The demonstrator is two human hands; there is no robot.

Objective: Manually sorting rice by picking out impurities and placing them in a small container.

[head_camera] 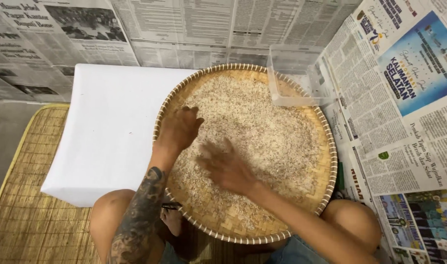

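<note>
A round woven bamboo tray (326, 122) rests over my lap, spread with pale rice grains (267, 122). My left hand (182, 128), on a tattooed forearm, lies palm down on the grains at the tray's left side with its fingers loosely curled. My right hand (226, 167) is blurred, flat over the grains near the tray's middle, fingers apart. Neither hand grips anything that I can see.
A clear plastic box (294, 73) sits on the tray's far right rim. A white cloth (111, 132) lies to the left, a woven mat (32, 205) beneath it. Newspaper sheets (394, 112) cover the floor and wall around.
</note>
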